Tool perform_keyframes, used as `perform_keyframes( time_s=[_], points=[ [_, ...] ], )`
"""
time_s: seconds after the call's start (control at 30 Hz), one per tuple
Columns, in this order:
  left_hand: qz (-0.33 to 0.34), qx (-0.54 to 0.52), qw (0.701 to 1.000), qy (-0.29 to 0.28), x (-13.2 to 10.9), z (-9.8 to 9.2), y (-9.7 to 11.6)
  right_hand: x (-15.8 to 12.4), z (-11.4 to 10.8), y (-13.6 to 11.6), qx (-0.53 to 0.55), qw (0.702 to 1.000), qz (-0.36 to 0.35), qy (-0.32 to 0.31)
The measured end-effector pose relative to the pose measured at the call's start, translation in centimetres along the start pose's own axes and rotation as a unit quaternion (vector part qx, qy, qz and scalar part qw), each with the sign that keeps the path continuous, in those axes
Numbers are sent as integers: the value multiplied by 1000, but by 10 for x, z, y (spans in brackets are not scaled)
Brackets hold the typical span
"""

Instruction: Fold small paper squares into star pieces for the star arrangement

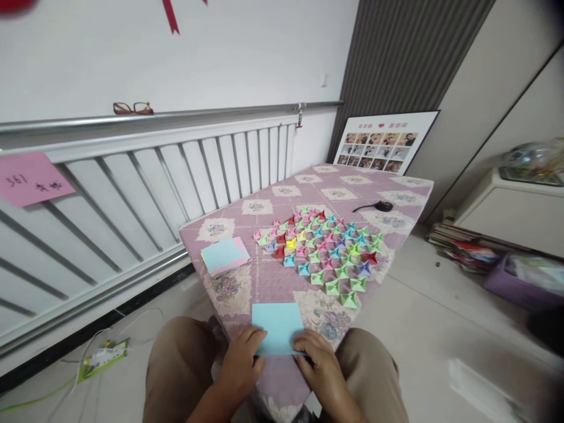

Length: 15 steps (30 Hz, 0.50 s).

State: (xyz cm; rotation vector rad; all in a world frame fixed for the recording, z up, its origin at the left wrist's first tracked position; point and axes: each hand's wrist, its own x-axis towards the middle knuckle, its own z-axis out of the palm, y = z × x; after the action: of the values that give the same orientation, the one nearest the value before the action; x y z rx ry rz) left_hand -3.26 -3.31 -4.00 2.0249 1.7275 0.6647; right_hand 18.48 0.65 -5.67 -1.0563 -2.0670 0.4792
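Light blue paper, a single sheet (pixel 278 323), lies flat before me at the near end of the bench (pixel 264 285), between my two hands. They are apart: my left hand (pixel 243 355) touches the sheet's left edge near the lower corner, and my right hand (pixel 321 359) has its fingers on the lower right corner. I cannot tell whether either one pinches the paper or only presses it. Beyond it to the left is a stack of coloured paper (pixel 224 254), pale blue on top, pink showing beneath. Farther off, toward the right, many small folded paper pieces (pixel 327 247) stand in slanting rows: green, pink, blue, red, yellow and purple. Past them lies a small black object (pixel 383 205) with a thin tail. Behind the far end leans a photo board (pixel 383 144). Along the wall on my left runs a white radiator (pixel 171 194), with brown-framed glasses (pixel 133 108) on the pipe (pixel 211 113) above.
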Motion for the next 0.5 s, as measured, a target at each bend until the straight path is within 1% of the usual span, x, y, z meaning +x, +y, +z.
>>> perform_keyframes(
  time_s=[0.07,0.17,0.3,0.4,0.5],
  points=[
    [-3,-1,1000,6,-1,-2,-5,-1,-2,-3,-2,1000,-7,-2],
    [7,-8,1000,23,-2,-5,-8,-4,-3,-6,-3,1000,2,-4],
    [16,-6,999,43,-7,-4,-5,-11,-2,-2,6,999,40,29],
    [-3,-5,999,34,-10,-4,-4,-14,-3,5,-3,996,68,51],
    [-13,-17,1000,23,-10,-5,-6,-14,-4,9,-27,998,50,32]
  ],
)
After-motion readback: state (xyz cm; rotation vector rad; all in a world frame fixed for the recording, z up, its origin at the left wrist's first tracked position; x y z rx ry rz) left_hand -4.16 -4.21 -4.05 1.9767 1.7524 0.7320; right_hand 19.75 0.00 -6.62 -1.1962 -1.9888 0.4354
